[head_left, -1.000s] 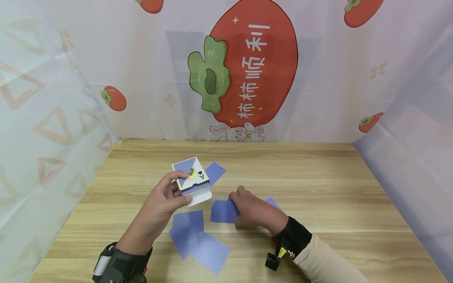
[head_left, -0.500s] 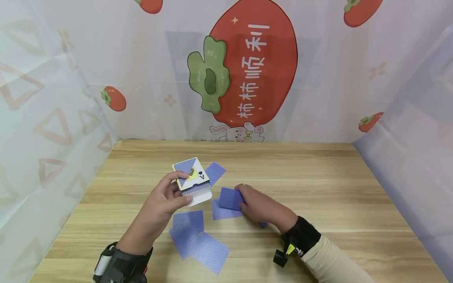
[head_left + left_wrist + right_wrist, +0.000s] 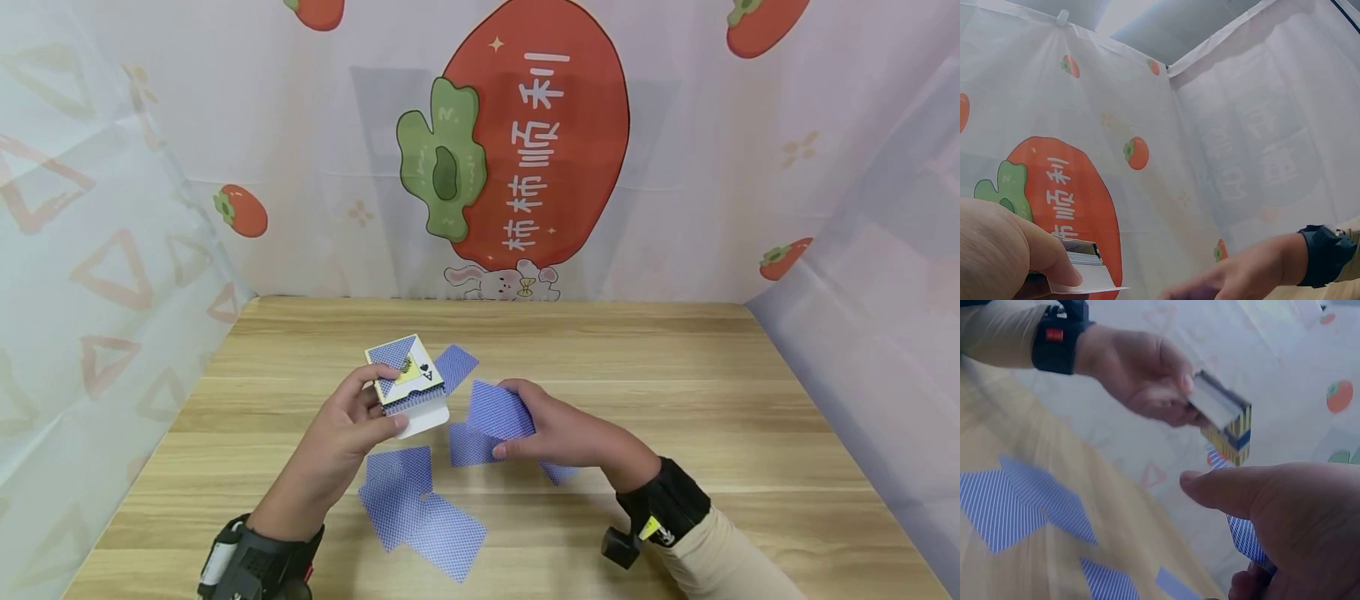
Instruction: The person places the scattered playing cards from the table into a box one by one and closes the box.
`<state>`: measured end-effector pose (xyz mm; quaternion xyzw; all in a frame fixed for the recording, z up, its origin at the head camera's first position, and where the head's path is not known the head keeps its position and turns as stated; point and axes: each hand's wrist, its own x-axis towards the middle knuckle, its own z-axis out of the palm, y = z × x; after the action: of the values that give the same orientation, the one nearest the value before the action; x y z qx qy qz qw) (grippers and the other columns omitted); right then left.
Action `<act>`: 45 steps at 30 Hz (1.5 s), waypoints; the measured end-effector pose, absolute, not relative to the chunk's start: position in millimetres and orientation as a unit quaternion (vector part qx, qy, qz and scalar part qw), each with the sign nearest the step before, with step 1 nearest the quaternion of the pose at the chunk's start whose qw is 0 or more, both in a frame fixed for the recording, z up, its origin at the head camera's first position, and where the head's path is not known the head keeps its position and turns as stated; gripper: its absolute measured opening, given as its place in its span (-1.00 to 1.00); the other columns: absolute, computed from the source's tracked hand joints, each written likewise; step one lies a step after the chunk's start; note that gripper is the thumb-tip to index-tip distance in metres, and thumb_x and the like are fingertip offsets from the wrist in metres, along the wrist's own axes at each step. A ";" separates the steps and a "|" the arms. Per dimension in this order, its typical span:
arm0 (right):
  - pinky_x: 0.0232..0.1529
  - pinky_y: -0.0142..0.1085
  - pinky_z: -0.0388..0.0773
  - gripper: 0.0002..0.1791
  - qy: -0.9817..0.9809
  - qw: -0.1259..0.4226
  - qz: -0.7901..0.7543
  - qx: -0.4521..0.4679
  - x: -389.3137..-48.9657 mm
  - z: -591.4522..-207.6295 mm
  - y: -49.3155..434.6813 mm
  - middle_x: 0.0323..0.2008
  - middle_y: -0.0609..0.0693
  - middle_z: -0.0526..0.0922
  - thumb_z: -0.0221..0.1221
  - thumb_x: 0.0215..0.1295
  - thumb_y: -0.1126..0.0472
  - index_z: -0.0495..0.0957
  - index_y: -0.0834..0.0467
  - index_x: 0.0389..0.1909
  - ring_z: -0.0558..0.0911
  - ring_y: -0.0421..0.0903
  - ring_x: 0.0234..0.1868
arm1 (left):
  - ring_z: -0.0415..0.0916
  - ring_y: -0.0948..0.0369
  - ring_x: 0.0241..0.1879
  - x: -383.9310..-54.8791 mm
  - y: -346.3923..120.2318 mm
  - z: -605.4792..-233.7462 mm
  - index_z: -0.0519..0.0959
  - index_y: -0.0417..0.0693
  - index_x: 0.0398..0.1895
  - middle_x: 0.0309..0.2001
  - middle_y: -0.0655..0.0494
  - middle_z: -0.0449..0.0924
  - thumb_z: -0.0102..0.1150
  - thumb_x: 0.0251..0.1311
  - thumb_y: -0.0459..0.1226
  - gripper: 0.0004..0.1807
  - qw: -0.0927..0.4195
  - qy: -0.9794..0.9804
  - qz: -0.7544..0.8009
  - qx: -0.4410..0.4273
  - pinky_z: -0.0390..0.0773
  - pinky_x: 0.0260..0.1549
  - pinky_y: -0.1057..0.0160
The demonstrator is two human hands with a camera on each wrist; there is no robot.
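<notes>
My left hand (image 3: 330, 450) holds a playing card box (image 3: 408, 371) above the table, thumb at the white flap. The flap hangs out, and the edges of cards show inside the box (image 3: 1085, 259) in the left wrist view. Just right of it, my right hand (image 3: 573, 425) grips a blue-backed playing card (image 3: 501, 410), raised and tilted; whether it is one card or more I cannot tell. Beneath it another card (image 3: 468, 447) lies on the table. Part of one more card (image 3: 557, 472) shows below the right hand.
Several overlapping blue-backed cards (image 3: 397, 492) lie face down on the wooden table (image 3: 675, 375) nearer me. Another card (image 3: 457, 367) lies behind the box. Printed cloth walls (image 3: 300, 125) close off the back and both sides.
My right hand has picked up a card from the table, drawn it slightly right and tilted it up. The card beneath has come into view. My left hand and the box stay put.
</notes>
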<state>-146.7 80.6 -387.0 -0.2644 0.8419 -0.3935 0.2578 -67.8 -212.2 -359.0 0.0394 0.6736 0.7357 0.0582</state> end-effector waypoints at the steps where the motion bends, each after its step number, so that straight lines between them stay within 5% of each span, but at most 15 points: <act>1: 0.19 0.02 0.53 -0.03 0.841 0.254 -0.390 -0.276 -143.7 -382.6 80.7 0.26 0.04 0.34 0.39 0.23 -0.12 0.08 0.08 0.50 0.44 0.03 0.17 | 0.47 0.10 0.16 -67.7 -212.1 -358.9 0.26 -0.12 0.27 0.31 -0.33 0.29 0.23 0.20 -0.53 -0.40 0.058 0.673 0.736 0.040 0.59 0.01 0.28; 8: 0.07 -0.32 0.56 -0.02 0.866 0.161 -0.309 -0.358 -120.1 -346.4 75.7 0.15 -0.14 0.33 0.40 0.18 -0.21 0.20 0.01 0.54 0.36 -0.17 0.14 | 0.49 0.11 0.13 -67.6 -211.9 -358.4 0.27 -0.10 0.26 0.29 -0.31 0.31 0.23 0.20 -0.53 -0.41 0.059 0.672 0.737 0.039 0.60 -0.01 0.27; 14: 0.18 -0.25 0.58 -0.06 0.880 0.112 -0.258 -0.383 -109.0 -331.3 68.9 0.33 -0.15 0.43 0.31 0.12 -0.36 0.26 -0.15 0.51 0.45 -0.18 0.27 | 0.51 0.14 0.11 -68.7 -213.3 -361.1 0.28 -0.05 0.26 0.28 -0.27 0.31 0.21 0.22 -0.53 -0.42 0.061 0.673 0.736 0.042 0.60 0.00 0.29; 21: 0.24 -0.19 0.54 -0.30 0.878 0.032 -0.270 -0.393 -105.7 -329.6 62.8 0.29 -0.22 0.51 0.23 0.23 -0.35 0.48 -0.13 0.34 0.44 -0.20 0.31 | 0.52 0.15 0.11 -69.2 -213.4 -362.0 0.27 -0.06 0.27 0.28 -0.26 0.33 0.21 0.21 -0.54 -0.40 0.058 0.674 0.736 0.040 0.60 0.01 0.29; 25: 0.27 -0.20 0.51 -0.29 0.880 0.032 -0.273 -0.388 -105.4 -329.6 62.0 0.30 -0.23 0.48 0.18 0.25 -0.39 0.48 -0.14 0.34 0.40 -0.22 0.34 | 0.52 0.14 0.10 -67.9 -212.2 -360.7 0.27 -0.08 0.27 0.27 -0.28 0.33 0.22 0.20 -0.54 -0.39 0.057 0.672 0.738 0.040 0.61 0.00 0.29; 45: -0.01 -0.32 0.61 -0.31 0.893 -0.089 -0.263 -0.355 -96.7 -329.9 43.7 0.19 -0.10 0.56 0.27 0.21 -0.37 0.58 -0.01 0.21 0.42 -0.12 0.13 | 0.54 0.16 0.07 -65.4 -205.4 -359.5 0.27 -0.10 0.28 0.28 -0.28 0.30 0.21 0.23 -0.56 -0.40 0.039 0.667 0.742 0.054 0.64 -0.06 0.31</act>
<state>-96.7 43.7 -329.9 -0.3554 0.8925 -0.2632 -0.0886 -65.4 -205.4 -359.5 0.0542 0.6671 0.7420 0.0393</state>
